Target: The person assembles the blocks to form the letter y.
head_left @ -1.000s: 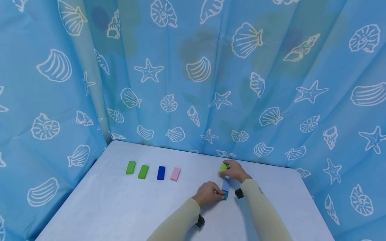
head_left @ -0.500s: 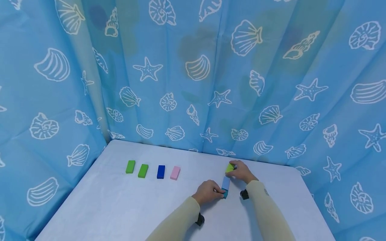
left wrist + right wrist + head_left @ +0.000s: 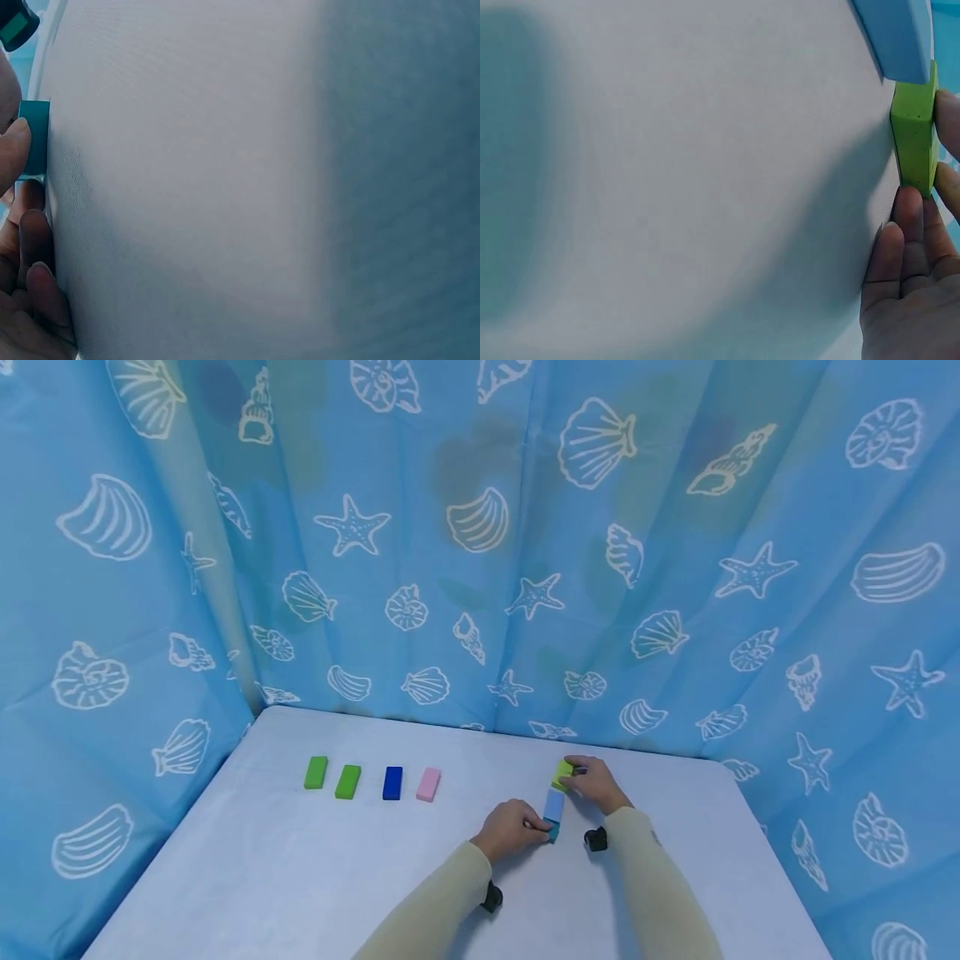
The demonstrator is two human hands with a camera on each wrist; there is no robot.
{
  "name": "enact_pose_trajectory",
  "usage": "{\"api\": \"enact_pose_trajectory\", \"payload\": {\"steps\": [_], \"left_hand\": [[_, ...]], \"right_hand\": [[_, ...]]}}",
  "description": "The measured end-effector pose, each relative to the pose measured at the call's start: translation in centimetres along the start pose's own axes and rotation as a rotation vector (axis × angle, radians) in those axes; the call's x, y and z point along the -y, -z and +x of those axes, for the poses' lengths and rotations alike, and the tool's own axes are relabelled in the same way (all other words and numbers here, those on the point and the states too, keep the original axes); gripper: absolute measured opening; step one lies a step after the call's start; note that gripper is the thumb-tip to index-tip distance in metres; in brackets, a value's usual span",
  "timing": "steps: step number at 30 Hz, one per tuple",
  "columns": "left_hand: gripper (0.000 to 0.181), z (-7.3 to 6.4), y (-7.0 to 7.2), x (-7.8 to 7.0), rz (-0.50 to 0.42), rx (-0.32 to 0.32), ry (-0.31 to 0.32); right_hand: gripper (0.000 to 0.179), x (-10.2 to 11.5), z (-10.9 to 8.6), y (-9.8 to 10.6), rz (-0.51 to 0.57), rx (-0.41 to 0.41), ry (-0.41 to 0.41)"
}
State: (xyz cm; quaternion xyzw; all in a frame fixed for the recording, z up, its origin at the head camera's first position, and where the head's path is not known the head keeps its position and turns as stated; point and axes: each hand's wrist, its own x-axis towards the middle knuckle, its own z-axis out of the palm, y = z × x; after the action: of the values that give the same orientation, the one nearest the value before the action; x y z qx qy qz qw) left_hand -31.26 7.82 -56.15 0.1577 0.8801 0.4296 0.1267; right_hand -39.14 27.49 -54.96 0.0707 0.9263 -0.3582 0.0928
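My left hand (image 3: 507,828) pinches a teal block (image 3: 553,832) at the near end of a short row; in the left wrist view the thumb lies against this teal block (image 3: 36,139). A light blue block (image 3: 553,805) lies just beyond it, end to end. At the row's far end is a yellow-green block (image 3: 562,774), which my right hand (image 3: 595,782) grips between thumb and fingers. In the right wrist view the yellow-green block (image 3: 915,139) meets the end of the light blue block (image 3: 898,37). The fingers partly cover both held blocks.
To the left lie two green blocks, a left one (image 3: 316,772) and a right one (image 3: 347,782), then a dark blue block (image 3: 392,783) and a pink block (image 3: 428,784), spaced apart on the white table (image 3: 247,860). A blue shell-print curtain (image 3: 420,560) stands behind the table.
My right hand has shifted the yellow-green block a little to the right, into line with the light blue block. My left hand stays on the teal block. The head view has turned slightly.
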Motion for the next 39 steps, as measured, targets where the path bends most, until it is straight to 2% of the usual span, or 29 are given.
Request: {"api": "enact_pose_trajectory", "payload": {"steps": [14, 21, 39], "left_hand": [[0.012, -0.1, 0.0, -0.2, -0.002, -0.007, 0.011], [0.013, -0.2, -0.1, -0.2, -0.004, -0.023, -0.011], [0.012, -0.2, -0.2, -0.1, -0.002, -0.035, -0.040]], "right_hand": [[0.053, 0.1, -0.6, -0.3, 0.052, 0.007, -0.016], [0.053, -0.1, -0.9, -0.5, 0.058, 0.018, 0.025], [0.054, -0.4, -1.0, -0.5, 0.065, 0.021, 0.019]]}}
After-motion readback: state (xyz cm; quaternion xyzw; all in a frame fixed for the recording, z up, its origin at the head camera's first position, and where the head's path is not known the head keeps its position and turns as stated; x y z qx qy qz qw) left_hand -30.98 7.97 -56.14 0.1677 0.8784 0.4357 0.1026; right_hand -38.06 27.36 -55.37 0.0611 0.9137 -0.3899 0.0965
